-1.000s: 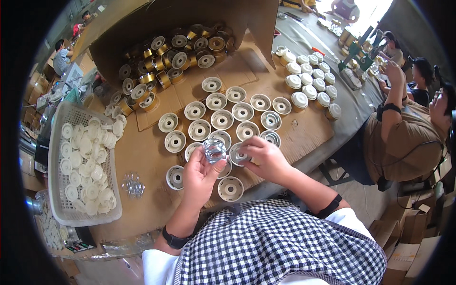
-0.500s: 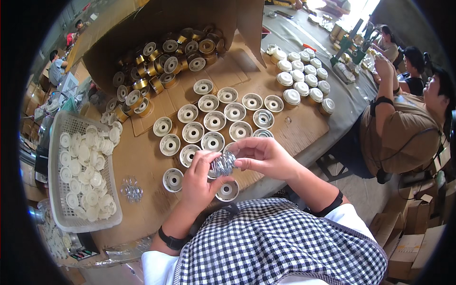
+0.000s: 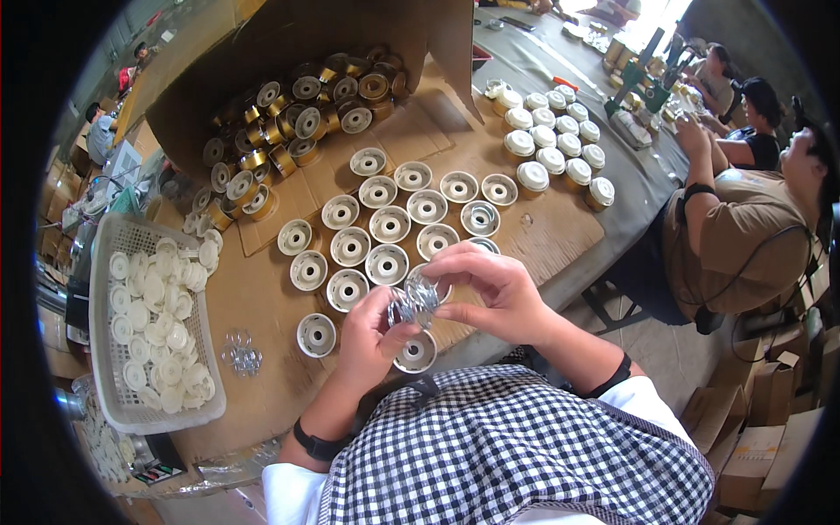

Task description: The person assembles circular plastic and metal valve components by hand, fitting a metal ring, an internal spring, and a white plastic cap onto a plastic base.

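Note:
A bundle of shiny metal coil springs (image 3: 415,302) is held between my two hands, above the front of the cardboard. My left hand (image 3: 368,337) grips its left side with bent fingers and thumb. My right hand (image 3: 492,289) pinches the right side. Around and beneath them stand rows of round white-topped cups (image 3: 386,264), each with a hole in its middle. One cup (image 3: 480,220) at the right of the rows has a metal coil inside. Several cups near my right hand are partly hidden by it. More loose springs (image 3: 241,353) lie to the left.
A plastic basket (image 3: 102,346) of white discs stands at left. Behind, a large open carton (image 3: 201,96) holds piled gold-sided cups (image 3: 306,122). White-capped pieces (image 3: 543,136) stand at the back right, near a green press (image 3: 637,83). Co-workers (image 3: 744,236) sit at right.
My fingers have shifted on the springs, and the bundle looks pulled a little wider. My right hand has moved slightly. The view has turned a little.

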